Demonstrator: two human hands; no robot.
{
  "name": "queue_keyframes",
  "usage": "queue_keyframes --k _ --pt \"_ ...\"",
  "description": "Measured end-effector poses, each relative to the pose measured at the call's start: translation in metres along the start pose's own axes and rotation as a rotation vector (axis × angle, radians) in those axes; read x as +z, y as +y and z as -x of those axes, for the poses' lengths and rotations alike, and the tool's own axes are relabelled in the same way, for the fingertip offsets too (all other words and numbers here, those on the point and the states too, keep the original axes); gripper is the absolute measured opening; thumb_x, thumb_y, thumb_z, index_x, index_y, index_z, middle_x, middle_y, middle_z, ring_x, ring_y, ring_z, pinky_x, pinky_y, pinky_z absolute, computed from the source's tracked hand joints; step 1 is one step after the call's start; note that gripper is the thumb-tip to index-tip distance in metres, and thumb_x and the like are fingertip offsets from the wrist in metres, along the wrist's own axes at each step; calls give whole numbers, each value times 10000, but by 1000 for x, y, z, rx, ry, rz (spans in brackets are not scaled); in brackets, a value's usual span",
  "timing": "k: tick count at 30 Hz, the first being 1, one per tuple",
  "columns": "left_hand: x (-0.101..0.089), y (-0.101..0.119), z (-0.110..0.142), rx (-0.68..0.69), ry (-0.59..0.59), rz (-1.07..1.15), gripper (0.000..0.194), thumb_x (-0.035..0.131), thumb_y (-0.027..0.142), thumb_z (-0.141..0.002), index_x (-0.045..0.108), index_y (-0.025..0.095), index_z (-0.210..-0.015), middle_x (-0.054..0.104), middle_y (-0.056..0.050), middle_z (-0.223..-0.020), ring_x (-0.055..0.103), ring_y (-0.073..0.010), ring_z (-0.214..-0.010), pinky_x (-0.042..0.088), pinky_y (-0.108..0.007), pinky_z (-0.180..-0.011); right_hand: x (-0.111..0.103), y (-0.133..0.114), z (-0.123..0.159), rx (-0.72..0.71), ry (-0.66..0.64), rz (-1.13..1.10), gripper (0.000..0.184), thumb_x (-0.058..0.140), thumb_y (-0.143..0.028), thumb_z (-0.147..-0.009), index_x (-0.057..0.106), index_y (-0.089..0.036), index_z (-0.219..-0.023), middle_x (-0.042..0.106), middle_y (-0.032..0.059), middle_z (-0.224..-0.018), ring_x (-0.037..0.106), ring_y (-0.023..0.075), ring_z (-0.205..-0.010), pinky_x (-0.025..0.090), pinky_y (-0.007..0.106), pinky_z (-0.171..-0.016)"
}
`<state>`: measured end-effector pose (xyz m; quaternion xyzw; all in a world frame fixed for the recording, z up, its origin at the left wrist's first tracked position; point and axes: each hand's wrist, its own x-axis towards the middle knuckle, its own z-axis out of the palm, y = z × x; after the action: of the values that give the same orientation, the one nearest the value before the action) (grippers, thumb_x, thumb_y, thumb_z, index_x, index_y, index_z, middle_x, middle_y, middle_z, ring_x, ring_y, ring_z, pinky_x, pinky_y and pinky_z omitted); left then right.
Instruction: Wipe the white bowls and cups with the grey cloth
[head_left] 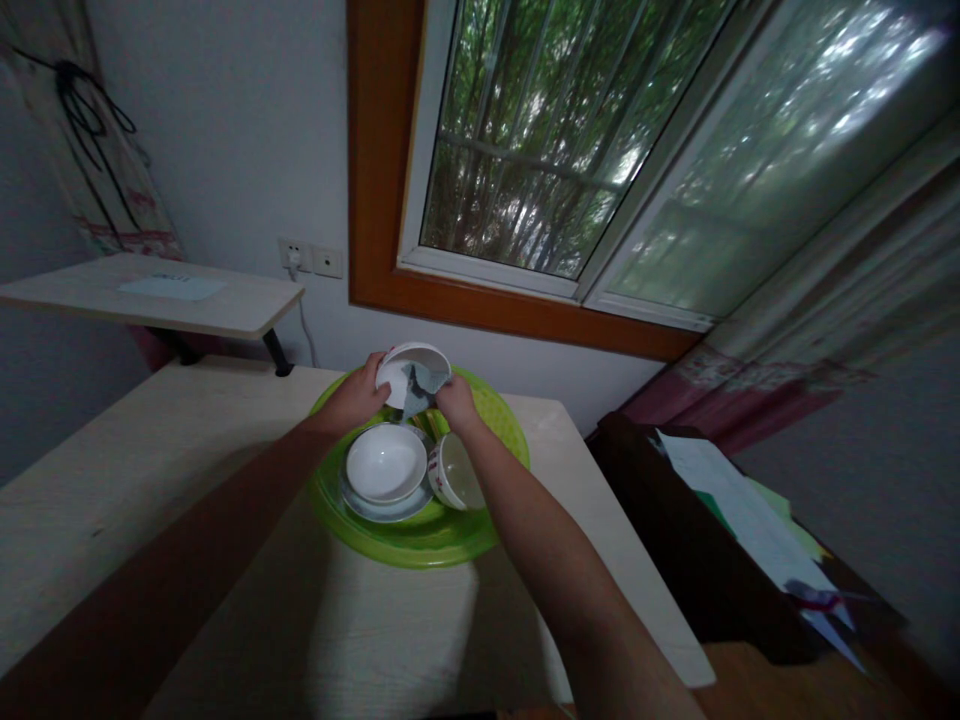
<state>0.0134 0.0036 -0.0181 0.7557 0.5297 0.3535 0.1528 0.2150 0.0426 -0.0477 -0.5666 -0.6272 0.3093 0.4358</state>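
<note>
My left hand (358,394) grips the rim of a tilted white bowl (411,361), held above a round green basin (420,535) on a pale wooden table. My right hand (456,403) is closed on a grey cloth (421,386) pressed into that bowl. Below the hands, inside the basin, a white bowl (385,463) sits on a plate (390,508). To its right, a bowl with red markings (454,474) leans on its side.
The pale table (150,470) reaches left and toward me. A small raised side table (150,292) stands at the back left, near a wall socket (309,259). A dark piece of furniture with papers (739,520) stands to the right. A window (570,150) fills the wall behind.
</note>
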Motion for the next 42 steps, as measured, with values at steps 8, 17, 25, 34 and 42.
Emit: queue_keyframes --k 8,17,25,34,42 --pt "-5 11 4 71 -68 -116 593 446 103 -825 421 175 -1413 618 -123 -1315 603 -240 -1180 449 -375 -1047 -15 -19 13 -222 12 263 298 565 -141 -812 751 -183 -1042 763 79 -1020 699 206 -917 515 267 -823" --pt "-7 16 7 106 -51 -283 680 448 79 -830 350 166 -1497 516 -118 -1461 548 -235 -1271 413 -350 -1099 -19 -36 23 -301 23 379 454 518 -62 -781 692 -213 -1172 740 65 -1115 672 198 -1028 481 264 -927" --pt "-4 7 3 41 44 -124 633 514 284 -889 326 171 -1483 549 -144 -1413 572 -275 -1246 431 -411 -1075 -5 -10 5 -2 31 -85 288 527 -241 -812 731 -144 -991 752 58 -908 690 177 -763 554 284 -718" --pt "-7 5 2 38 -19 -38 545 407 161 -886 409 177 -1431 652 -125 -1263 642 -233 -1112 482 -378 -998 -7 -13 9 -59 -1 184 214 587 -219 -820 757 -156 -935 763 75 -904 700 216 -831 542 288 -762" --pt "-6 12 7 79 -82 -266 642 416 96 -847 388 193 -1480 561 -133 -1417 585 -256 -1225 430 -391 -1069 -18 -35 23 -282 -6 481 411 531 -78 -796 702 -191 -1152 748 97 -1073 695 224 -972 495 276 -885"
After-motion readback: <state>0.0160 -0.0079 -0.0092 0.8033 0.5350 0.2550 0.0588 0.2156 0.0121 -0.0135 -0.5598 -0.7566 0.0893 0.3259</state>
